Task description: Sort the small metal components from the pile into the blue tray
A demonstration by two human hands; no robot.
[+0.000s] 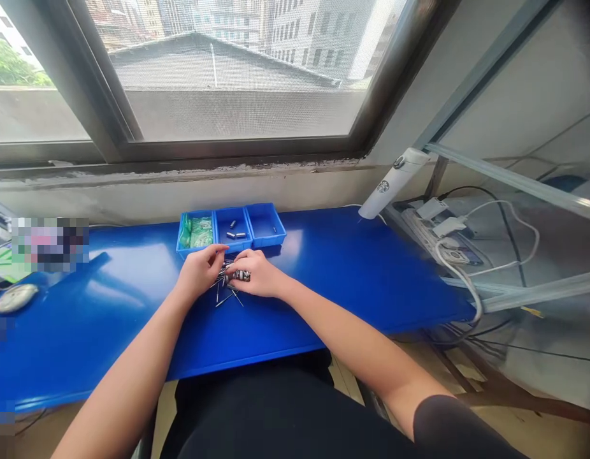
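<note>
My left hand [199, 271] and my right hand [257, 275] meet over a small pile of dark cylindrical parts with thin wire leads [229, 287] on the blue table [347, 280]. The right hand's fingers are curled round a few of the small cylinders [241, 275]. The left hand's fingertips are pinched together at the pile; what they hold is too small to name. Just behind the hands stand three joined blue bins [232, 228]: the left holds green pieces [197, 231], the middle a few cylinders [236, 234], the right one or two small parts.
A white tube-like lamp [394, 182] leans at the table's right rear. A power strip with white plugs and cables [441, 233] lies on the grey shelf at right. A round grey object [15, 297] sits at the far left. A window runs behind the table.
</note>
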